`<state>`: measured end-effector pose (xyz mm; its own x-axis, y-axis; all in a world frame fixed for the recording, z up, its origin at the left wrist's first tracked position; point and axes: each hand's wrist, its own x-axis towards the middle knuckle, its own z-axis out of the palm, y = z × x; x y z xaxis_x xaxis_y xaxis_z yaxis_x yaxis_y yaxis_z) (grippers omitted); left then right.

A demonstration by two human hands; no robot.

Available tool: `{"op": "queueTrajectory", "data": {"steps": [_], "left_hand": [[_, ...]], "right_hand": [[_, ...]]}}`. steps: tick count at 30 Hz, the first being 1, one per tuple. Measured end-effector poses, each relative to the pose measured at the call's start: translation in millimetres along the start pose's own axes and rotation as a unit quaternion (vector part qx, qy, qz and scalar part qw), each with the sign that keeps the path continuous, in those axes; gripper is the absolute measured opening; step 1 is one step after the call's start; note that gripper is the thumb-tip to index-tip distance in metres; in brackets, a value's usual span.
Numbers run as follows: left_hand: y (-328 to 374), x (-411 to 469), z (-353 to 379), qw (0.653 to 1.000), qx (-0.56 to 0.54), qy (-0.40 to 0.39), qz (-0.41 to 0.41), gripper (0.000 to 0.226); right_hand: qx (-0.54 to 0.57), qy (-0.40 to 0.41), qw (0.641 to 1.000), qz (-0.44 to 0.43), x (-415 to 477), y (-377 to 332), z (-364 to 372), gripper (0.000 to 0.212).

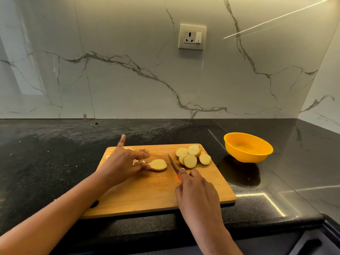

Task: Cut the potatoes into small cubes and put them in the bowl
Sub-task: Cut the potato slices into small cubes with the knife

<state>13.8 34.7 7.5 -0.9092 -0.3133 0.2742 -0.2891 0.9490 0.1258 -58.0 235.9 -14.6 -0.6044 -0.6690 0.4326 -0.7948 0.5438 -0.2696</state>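
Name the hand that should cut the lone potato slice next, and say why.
Right. The right hand grips the knife, its blade just right of the potato slice. The left hand holds no tool; its fingertips touch the slice's edge.

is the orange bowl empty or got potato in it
Empty: the bowl shows only bare orange inside; potato slices lie on the cutting board.

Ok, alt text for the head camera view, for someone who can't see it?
On a wooden cutting board, the left hand touches one potato slice while the right hand grips a knife beside it. More slices lie piled at the board's far right, and a yellow bowl sits on the black counter to the right.
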Motion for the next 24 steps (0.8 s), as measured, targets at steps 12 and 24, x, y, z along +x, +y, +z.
{"op": "queueTrajectory", "data": {"steps": [12,24], "left_hand": [[21,-24,17,0.978,0.058,-0.199,-0.014,0.129],[23,-22,15,0.98,0.033,-0.196,-0.02,0.141]], "right_hand": [[-0.019,-0.026,0.999,-0.029,-7,-10,-3,0.044],[-0.01,-0.015,1.0,-0.016,-4,-10,-8,0.04]]}}
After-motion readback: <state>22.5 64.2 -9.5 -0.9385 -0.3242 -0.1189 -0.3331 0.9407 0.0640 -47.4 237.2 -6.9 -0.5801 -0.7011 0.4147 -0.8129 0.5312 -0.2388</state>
